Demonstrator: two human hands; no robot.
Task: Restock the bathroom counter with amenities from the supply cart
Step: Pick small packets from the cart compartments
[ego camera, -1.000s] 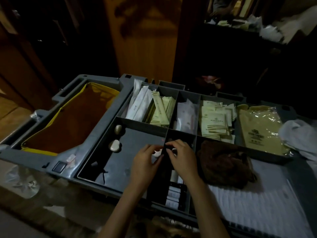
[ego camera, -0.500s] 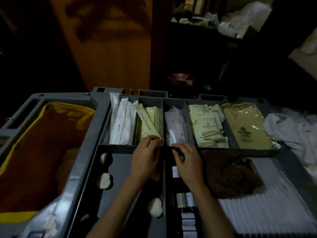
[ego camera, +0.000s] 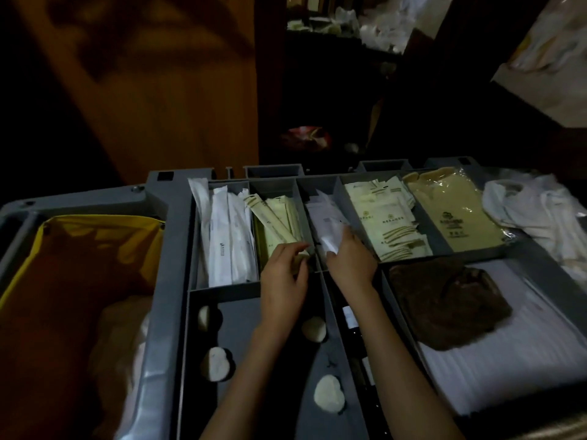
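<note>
On the grey supply cart, the left hand grips a small pale item, and the right hand pinches a white sachet. From the hands, a brown cloth lies at three o'clock, small pale soaps at six, and a yellow-rimmed bag at nine.

Left hand, right hand, close together (fingers curled)

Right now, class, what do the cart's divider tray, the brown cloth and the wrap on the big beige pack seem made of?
Divider tray: grey moulded plastic, matt, with rigid thin walls. Brown cloth: probably terry or microfibre, fuzzy and crumpled. Beige pack: clear plastic film wrap, glossy and wrinkled; the contents are unclear.
</note>
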